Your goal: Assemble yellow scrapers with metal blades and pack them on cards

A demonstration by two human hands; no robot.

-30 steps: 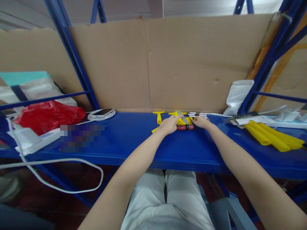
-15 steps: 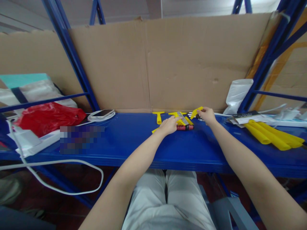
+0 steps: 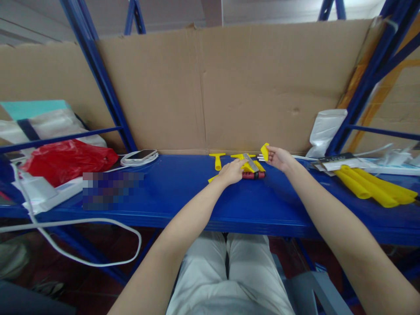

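My left hand (image 3: 231, 172) lies over a yellow scraper with a grey metal blade (image 3: 251, 162). Its fingers reach onto the yellow head, and a yellow end (image 3: 211, 179) shows on the other side of the hand. Between the fingertips of my right hand (image 3: 279, 158) is a small flat yellow plastic piece (image 3: 264, 152), raised above the back of the shelf. A yellow T-shaped handle (image 3: 218, 162) lies left of the scraper. Just in front of the blade is a red and black tool (image 3: 257, 175), partly covered. Small white-tipped items (image 3: 260, 157) lie behind the scraper.
Yellow tubes (image 3: 367, 183) and packaging (image 3: 341, 161) lie on the right of the blue shelf (image 3: 183, 197). At the left are a phone (image 3: 143, 155) on a coiled white cable, a red bag (image 3: 70, 161) and a power strip. Cardboard (image 3: 157, 87) stands along the back.
My right hand has turned and shifted slightly left. The yellow piece in it has gone from slanted to more upright. My left hand stays in place on the scraper.
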